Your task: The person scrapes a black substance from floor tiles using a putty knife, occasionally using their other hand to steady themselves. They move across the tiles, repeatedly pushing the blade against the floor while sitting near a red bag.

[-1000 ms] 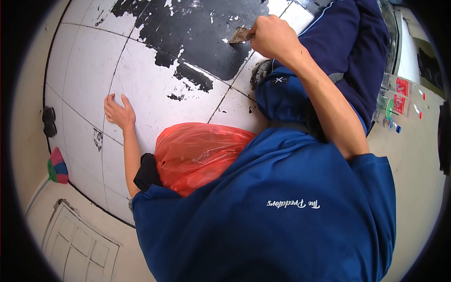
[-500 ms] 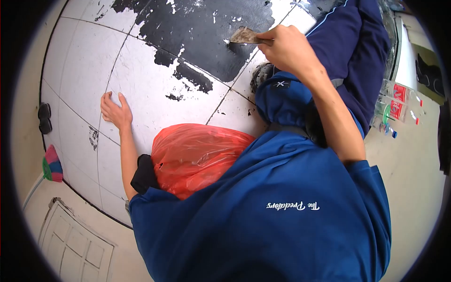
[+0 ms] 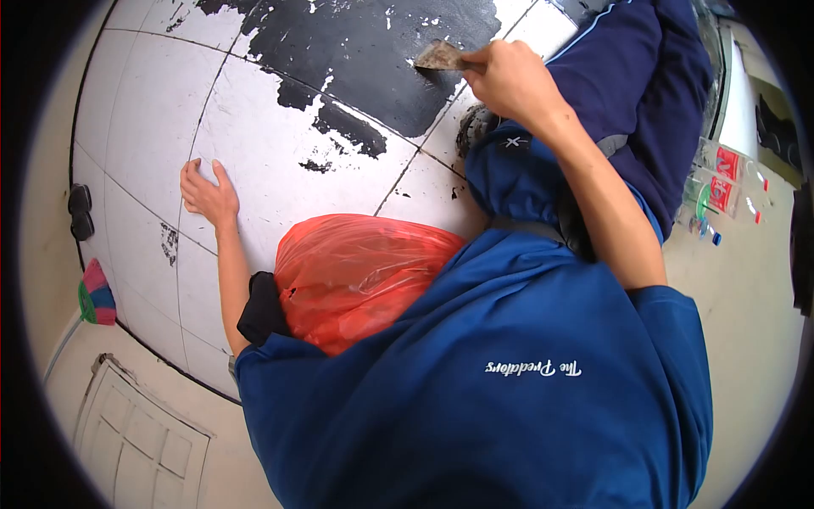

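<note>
In the upper right of the head view, my right hand (image 3: 515, 82) is closed around the handle of a putty knife (image 3: 441, 57). Its stained blade rests on or just above a large black patch (image 3: 356, 72) with ragged edges on the white tiled floor (image 3: 254, 153). My left hand (image 3: 211, 193) lies on the white tiles to the left, fingers slightly bent and thumb apart, holding nothing. Close to my left forearm is a red plastic bag (image 3: 360, 276), against my body; what it contains cannot be made out.
Plastic bottles (image 3: 721, 182) lie at the right, beyond my bent leg (image 3: 610, 93). Along the left wall are a pair of dark sandals (image 3: 80, 212) and a pink, blue and green broom head (image 3: 97, 295). A pale panelled door (image 3: 140, 437) shows at the lower left.
My right hand and the putty knife have shifted slightly up in the view, the blade still at the black patch. The left hand stays on the tiles; the camera view has tilted a little.
</note>
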